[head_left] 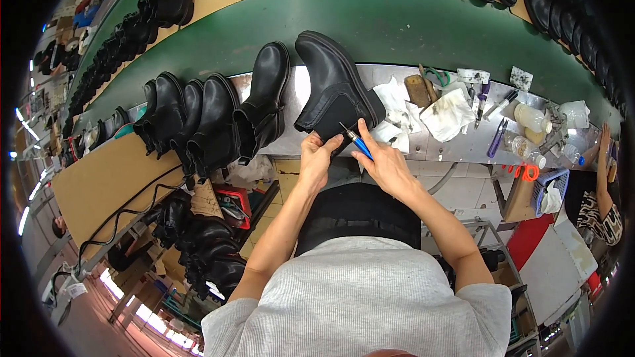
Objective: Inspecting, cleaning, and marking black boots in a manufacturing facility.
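A black ankle boot [329,66] lies on its side in front of me, its toe pointing away and its dark elastic side panel facing up. My left hand [316,158] grips the boot's top edge between thumb and fingers. In my right hand [389,164] is a blue pen-shaped tool [361,145] with a thin pointed metal tip, held in a pen-like grip. Its tip is at the elastic panel, close to my left thumb; whether it touches I cannot tell. My right index finger reaches up against the boot near the heel.
Several black boots [262,79] stand in a row at left on the metal bench edge [433,152]. White cloths [448,116], green-handled scissors [436,78], pens and bottles [532,118] lie at right. More boots line the far side of the green belt [258,16]. A co-worker's arm [602,165] shows far right.
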{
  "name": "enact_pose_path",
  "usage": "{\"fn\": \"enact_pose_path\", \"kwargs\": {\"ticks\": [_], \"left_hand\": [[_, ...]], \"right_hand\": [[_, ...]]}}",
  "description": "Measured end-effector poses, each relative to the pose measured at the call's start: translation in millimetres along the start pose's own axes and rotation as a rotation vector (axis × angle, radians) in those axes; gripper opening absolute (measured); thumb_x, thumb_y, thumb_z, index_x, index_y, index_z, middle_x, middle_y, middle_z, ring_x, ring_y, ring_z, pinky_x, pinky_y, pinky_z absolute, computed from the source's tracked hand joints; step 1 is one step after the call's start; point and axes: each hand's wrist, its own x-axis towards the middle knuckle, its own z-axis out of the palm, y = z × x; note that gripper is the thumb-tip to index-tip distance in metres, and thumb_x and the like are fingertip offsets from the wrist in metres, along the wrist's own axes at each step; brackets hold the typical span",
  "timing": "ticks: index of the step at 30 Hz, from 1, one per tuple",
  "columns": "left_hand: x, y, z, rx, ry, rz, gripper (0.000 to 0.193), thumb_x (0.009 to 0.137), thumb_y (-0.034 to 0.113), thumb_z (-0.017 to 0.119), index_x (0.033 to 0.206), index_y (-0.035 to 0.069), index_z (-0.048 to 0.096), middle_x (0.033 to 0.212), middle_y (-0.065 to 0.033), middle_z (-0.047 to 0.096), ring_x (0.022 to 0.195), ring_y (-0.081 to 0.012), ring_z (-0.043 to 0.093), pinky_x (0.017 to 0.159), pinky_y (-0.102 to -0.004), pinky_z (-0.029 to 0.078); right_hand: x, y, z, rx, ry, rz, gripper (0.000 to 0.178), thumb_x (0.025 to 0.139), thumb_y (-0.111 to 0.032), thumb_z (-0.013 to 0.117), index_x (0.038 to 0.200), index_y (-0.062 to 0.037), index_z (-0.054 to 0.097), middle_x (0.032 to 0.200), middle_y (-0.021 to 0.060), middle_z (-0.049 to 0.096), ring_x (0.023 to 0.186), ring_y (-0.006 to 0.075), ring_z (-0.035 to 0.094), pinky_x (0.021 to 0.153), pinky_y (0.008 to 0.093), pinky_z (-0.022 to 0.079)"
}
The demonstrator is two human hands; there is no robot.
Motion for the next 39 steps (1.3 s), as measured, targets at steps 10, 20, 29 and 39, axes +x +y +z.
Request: {"fn": "enact_pose_path", "kwargs": {"ticks": [10, 20, 29, 39], "left_hand": [[0, 2, 4, 0.011, -0.008, 0.026, 0.019, 0.084, -0.004, 0.055, 0.102, 0.000, 0.062, 0.101, -0.0064, 0.065, 0.089, -0.0104, 0.060, 0.080, -0.0240, 0.046], [1, -1, 2, 0.036, -0.013, 0.049, 0.018, 0.084, -0.004, 0.056, 0.101, 0.000, 0.061, 0.100, -0.0058, 0.065, 0.087, -0.0099, 0.059, 0.079, -0.0238, 0.045], [1, -1, 6, -0.007, 0.000, 0.063, 0.018, 0.084, -0.005, 0.055, 0.101, -0.001, 0.061, 0.100, -0.0062, 0.065, 0.087, -0.0099, 0.059, 0.079, -0.0240, 0.045], [0, 1, 8, 0.017, 0.011, 0.063, 0.021, 0.084, -0.005, 0.055, 0.103, -0.001, 0.061, 0.102, -0.0067, 0.065, 0.089, -0.0108, 0.059, 0.082, -0.0249, 0.045]], "right_hand": [[2, 11, 7, -0.010, 0.038, -0.060, 0.074, 0.086, -0.026, 0.060, 0.144, -0.0088, 0.016, 0.085, 0.0222, 0.062, 0.070, 0.0406, 0.060, 0.061, 0.0443, 0.048], [3, 12, 7, -0.001, 0.052, -0.094, 0.073, 0.086, -0.023, 0.061, 0.143, -0.0082, 0.018, 0.083, 0.0214, 0.061, 0.069, 0.0401, 0.060, 0.061, 0.0440, 0.048], [4, 12, 11, 0.005, 0.119, -0.080, 0.072, 0.085, -0.023, 0.061, 0.143, -0.0094, 0.020, 0.085, 0.0212, 0.061, 0.071, 0.0403, 0.060, 0.061, 0.0444, 0.048], [4, 12, 12, -0.034, 0.187, -0.129, 0.067, 0.085, -0.023, 0.061, 0.140, -0.0056, 0.028, 0.076, 0.0213, 0.060, 0.063, 0.0383, 0.060, 0.056, 0.0434, 0.050]]}}
